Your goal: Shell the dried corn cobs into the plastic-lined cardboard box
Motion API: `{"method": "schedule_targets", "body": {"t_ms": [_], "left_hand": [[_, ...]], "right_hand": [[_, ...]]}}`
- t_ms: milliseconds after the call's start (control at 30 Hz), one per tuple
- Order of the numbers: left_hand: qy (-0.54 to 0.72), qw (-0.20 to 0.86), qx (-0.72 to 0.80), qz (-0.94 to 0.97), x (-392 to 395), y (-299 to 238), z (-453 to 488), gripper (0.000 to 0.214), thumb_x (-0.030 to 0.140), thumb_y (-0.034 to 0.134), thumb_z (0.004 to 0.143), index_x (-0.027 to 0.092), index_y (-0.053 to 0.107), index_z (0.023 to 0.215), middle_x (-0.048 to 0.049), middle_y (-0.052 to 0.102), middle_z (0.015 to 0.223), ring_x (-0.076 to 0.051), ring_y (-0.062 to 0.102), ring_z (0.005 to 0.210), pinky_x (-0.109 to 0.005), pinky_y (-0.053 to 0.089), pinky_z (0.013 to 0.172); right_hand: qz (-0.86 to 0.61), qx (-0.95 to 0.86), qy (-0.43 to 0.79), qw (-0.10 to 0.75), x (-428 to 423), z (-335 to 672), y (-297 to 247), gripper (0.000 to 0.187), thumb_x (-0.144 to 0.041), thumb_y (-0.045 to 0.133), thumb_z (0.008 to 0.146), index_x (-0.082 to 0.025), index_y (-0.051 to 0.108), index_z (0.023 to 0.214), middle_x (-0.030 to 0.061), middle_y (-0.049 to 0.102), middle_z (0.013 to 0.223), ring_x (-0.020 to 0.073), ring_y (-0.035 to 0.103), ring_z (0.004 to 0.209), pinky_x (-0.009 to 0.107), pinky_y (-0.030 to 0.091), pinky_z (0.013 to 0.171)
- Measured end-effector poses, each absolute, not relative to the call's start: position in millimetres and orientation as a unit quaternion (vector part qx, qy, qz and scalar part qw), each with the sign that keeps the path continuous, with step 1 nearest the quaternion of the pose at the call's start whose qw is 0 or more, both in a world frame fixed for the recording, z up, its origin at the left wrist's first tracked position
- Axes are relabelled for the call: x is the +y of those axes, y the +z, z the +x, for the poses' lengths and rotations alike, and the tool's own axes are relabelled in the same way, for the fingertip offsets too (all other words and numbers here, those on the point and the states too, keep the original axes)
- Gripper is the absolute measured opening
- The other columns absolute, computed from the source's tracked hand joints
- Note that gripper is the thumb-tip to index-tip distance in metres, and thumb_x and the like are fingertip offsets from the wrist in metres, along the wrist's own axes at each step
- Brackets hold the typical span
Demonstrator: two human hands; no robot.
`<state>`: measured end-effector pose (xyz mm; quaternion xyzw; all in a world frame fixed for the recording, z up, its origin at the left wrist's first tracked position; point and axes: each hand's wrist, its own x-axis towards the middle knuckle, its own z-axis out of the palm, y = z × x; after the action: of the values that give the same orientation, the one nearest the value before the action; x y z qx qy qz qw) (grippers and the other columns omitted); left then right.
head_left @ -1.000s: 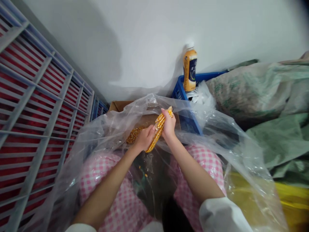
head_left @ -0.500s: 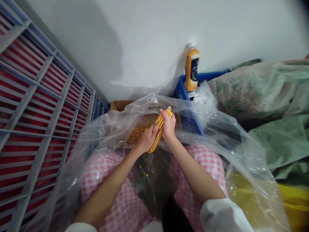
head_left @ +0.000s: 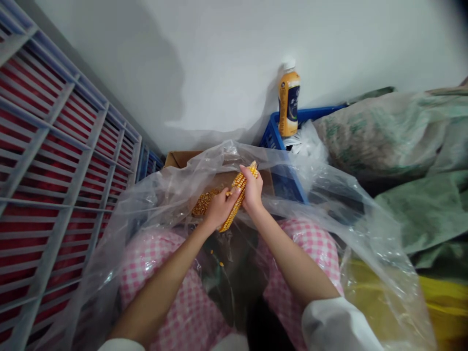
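A yellow corn cob (head_left: 231,216) slants between my hands, its tip up and to the right. My right hand (head_left: 253,191) wraps round the upper part, thumb lying along the kernels. Lower down, my left hand (head_left: 221,209) grips the cob from the left, its thumb pressed on the rows of kernels; a few kernels show by that thumb. Behind my left hand lies a pile of loose kernels (head_left: 203,203) on clear plastic sheeting (head_left: 164,197) inside a cardboard box (head_left: 181,158). The sheeting also drapes over my knees, with a few stray kernels on it.
A grey-blue slatted crate (head_left: 69,146) stands close on the left. At the right, an orange drink bottle (head_left: 288,105) stands at a blue basket (head_left: 272,129) against the white wall. Woven sacks (head_left: 387,131) and yellow material (head_left: 442,302) lie farther right.
The left thumb has shifted slightly on the cob, and loosened kernels now show beside it. Both hands still hold the cob. The whole view has shifted slightly.
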<state>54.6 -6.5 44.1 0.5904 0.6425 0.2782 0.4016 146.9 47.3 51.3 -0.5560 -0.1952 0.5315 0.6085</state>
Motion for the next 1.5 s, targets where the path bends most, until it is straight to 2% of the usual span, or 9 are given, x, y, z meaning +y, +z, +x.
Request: {"method": "schedule_targets", "body": {"t_ms": [167,367,467,600,800,1067,1167,1333,1500], "left_hand": [[0.268,0.395,0.654,0.586,-11.8,44.4,59.8,0.043,0.051,0.028,0.091,0.018,0.056,0.091,-0.0069,0.066,0.082,-0.021,0.062,0.078,-0.029,0.043,0.07],[0.316,0.377,0.653,0.576,-11.1,40.7,60.6,0.038,0.039,0.022,0.093,0.019,0.051,0.077,-0.0052,0.062,0.077,-0.018,0.058,0.076,-0.029,0.041,0.07],[0.331,0.403,0.654,0.548,-9.0,43.1,59.2,0.044,0.045,0.023,0.092,0.019,0.051,0.073,-0.0031,0.062,0.073,-0.017,0.057,0.072,-0.028,0.041,0.068],[0.321,0.429,0.651,0.537,-8.2,45.2,58.8,0.045,0.057,0.034,0.087,0.018,0.054,0.076,-0.0022,0.062,0.072,-0.017,0.058,0.073,-0.027,0.042,0.068],[0.339,0.433,0.638,0.54,-12.7,38.4,63.4,0.042,0.054,0.031,0.089,0.018,0.054,0.087,-0.0044,0.064,0.078,-0.019,0.06,0.076,-0.028,0.043,0.069],[0.342,0.402,0.648,0.55,-13.3,34.0,63.7,0.034,0.04,0.026,0.093,0.02,0.05,0.081,-0.0051,0.063,0.08,-0.019,0.06,0.079,-0.029,0.042,0.073],[0.354,0.411,0.642,0.541,-11.9,39.1,62.5,0.039,0.044,0.024,0.093,0.019,0.052,0.08,-0.0053,0.064,0.082,-0.018,0.06,0.08,-0.029,0.042,0.073],[0.288,0.399,0.655,0.573,-11.8,45.1,62.0,0.04,0.055,0.042,0.085,0.017,0.053,0.092,-0.0076,0.067,0.083,-0.022,0.062,0.078,-0.029,0.043,0.069],[0.276,0.369,0.653,0.6,-13.3,41.3,63.4,0.036,0.046,0.031,0.091,0.017,0.052,0.093,-0.0094,0.066,0.083,-0.022,0.063,0.08,-0.03,0.043,0.069]], "right_hand": [[-0.559,-0.196,0.529,0.607,46.2,145.4,50.6,0.037,-0.041,0.072,0.057,-0.019,0.05,0.075,-0.0062,0.046,0.064,0.0095,0.042,0.059,0.025,0.036,0.057],[-0.537,-0.197,0.537,0.62,46.2,148.0,58.4,0.035,-0.039,0.071,0.058,-0.019,0.047,0.072,-0.0066,0.044,0.064,0.009,0.04,0.058,0.024,0.035,0.057],[-0.539,-0.206,0.533,0.618,45.1,147.4,59.4,0.035,-0.04,0.071,0.058,-0.019,0.048,0.073,-0.0062,0.045,0.065,0.0092,0.041,0.06,0.024,0.035,0.058],[-0.545,-0.215,0.535,0.608,42.6,144.4,57.9,0.034,-0.04,0.071,0.059,-0.019,0.048,0.073,-0.0062,0.045,0.064,0.009,0.04,0.059,0.024,0.036,0.058],[-0.556,-0.21,0.531,0.604,43.3,143.1,53.3,0.036,-0.04,0.073,0.058,-0.018,0.05,0.075,-0.0063,0.046,0.064,0.0094,0.041,0.06,0.024,0.036,0.057],[-0.543,-0.217,0.532,0.613,43.4,144.5,55.0,0.036,-0.04,0.073,0.058,-0.019,0.049,0.075,-0.0067,0.046,0.065,0.0091,0.041,0.06,0.024,0.036,0.058],[-0.541,-0.228,0.527,0.615,42.7,144.3,56.1,0.036,-0.04,0.073,0.058,-0.019,0.048,0.073,-0.0066,0.045,0.065,0.0087,0.041,0.059,0.024,0.035,0.058],[-0.558,-0.222,0.529,0.6,43.6,144.0,52.9,0.037,-0.042,0.072,0.057,-0.019,0.049,0.073,-0.0063,0.045,0.064,0.0095,0.041,0.059,0.024,0.036,0.056],[-0.554,-0.219,0.531,0.603,44.4,144.6,53.8,0.037,-0.042,0.073,0.056,-0.019,0.049,0.074,-0.0064,0.046,0.064,0.0092,0.042,0.059,0.024,0.035,0.056]]}}
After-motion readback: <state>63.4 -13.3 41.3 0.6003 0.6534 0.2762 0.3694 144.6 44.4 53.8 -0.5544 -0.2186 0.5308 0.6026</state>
